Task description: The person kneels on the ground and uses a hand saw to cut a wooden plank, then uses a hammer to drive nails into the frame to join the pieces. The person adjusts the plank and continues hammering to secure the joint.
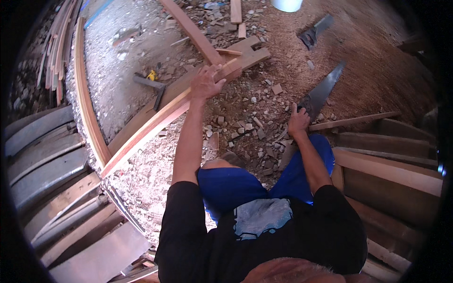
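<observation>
My left hand (206, 83) rests on a long wooden board (165, 113), its fingers closed over the board close to the far end. That end lies over a thick notched timber (252, 52) on the ground, where another reddish beam (191, 33) meets it. Out to the right, my right hand (298, 120) is wrapped round the handle of a handsaw (323, 89). The saw's blade points forward and right, apart from the board. A try square (153, 85) with a dark blade lies left of the board, beside a small yellow item (151, 75).
Wood chips and offcuts (240, 127) litter the ground. A second handsaw (315, 33) lies farther off, near a white bucket (287, 4). Stacked planks (47, 155) flank me on the left, with more boards (391, 170) on the right. A thin strip (356, 121) lies by my right hand.
</observation>
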Tool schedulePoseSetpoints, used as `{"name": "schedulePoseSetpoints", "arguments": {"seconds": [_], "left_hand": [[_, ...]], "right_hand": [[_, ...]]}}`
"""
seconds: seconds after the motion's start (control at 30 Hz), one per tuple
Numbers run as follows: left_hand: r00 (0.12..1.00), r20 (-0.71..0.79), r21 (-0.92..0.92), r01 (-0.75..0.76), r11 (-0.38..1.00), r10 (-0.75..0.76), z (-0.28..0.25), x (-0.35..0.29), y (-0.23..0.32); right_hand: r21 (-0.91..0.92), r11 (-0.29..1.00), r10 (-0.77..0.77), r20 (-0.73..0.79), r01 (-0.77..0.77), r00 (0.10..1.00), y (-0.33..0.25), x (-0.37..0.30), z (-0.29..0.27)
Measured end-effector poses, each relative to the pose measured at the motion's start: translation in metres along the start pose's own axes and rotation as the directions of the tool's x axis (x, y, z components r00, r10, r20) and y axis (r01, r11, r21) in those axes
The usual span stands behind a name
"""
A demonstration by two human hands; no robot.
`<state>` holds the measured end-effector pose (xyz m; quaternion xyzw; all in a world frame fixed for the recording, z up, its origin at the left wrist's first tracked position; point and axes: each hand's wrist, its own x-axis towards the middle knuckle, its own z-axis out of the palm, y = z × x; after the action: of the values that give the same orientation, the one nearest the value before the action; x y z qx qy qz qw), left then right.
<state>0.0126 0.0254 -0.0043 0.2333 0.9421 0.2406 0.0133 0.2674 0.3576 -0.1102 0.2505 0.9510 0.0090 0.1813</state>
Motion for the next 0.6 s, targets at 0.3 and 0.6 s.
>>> {"name": "schedulePoseSetpoints", "arguments": {"seconds": [0.3, 0.6], "left_hand": [[0.999, -0.003, 0.041, 0.044, 0.998, -0.044, 0.000, -0.011, -0.010], [0.998, 0.049, 0.067, -0.043, 0.997, 0.039, -0.002, -0.010, 0.003]], "right_hand": [[0.765, 0.609, 0.218, -0.413, 0.208, 0.884, 0.024, -0.096, -0.161], [0.857, 0.299, 0.013, -0.443, 0.419, 0.897, -0.028, -0.147, -0.215]]}}
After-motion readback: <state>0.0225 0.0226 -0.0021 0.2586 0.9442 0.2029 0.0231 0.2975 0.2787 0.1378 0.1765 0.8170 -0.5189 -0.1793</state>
